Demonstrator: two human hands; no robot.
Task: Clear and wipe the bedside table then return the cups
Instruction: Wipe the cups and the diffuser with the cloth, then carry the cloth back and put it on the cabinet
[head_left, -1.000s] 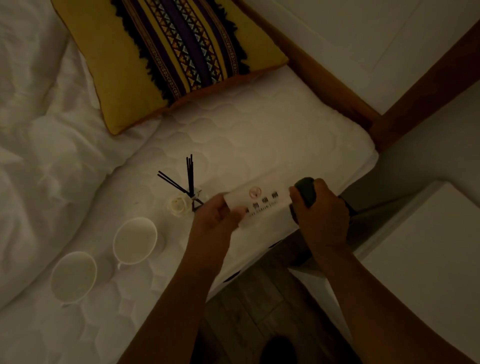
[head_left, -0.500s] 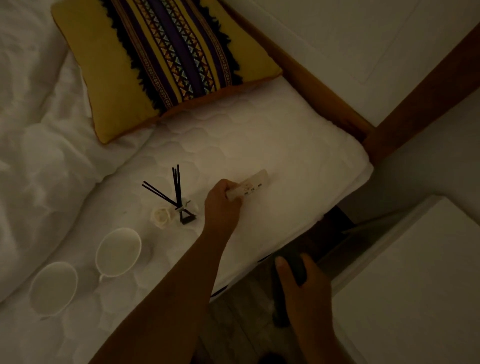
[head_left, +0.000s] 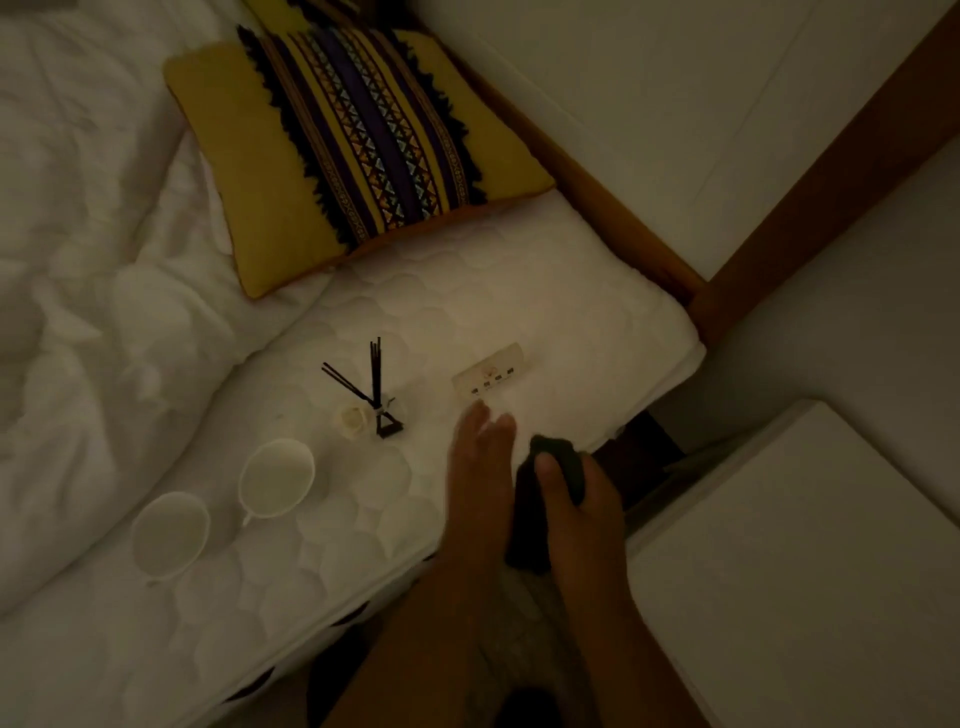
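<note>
The white quilted bed (head_left: 519, 312) carries everything cleared off: two round white ceramic cups (head_left: 277, 478) side by side near its edge, a small reed diffuser with dark sticks (head_left: 376, 400), and a pale printed card (head_left: 488, 376). The white bedside tabletop (head_left: 810, 561) lies bare at right. The right hand (head_left: 576, 514) is closed around a dark soft cloth (head_left: 558, 457); the left hand (head_left: 480, 462) is loosely spread, holding nothing. The cups look light but breakable, best lifted by handle or rim; the cloth will bunch easily.
</note>
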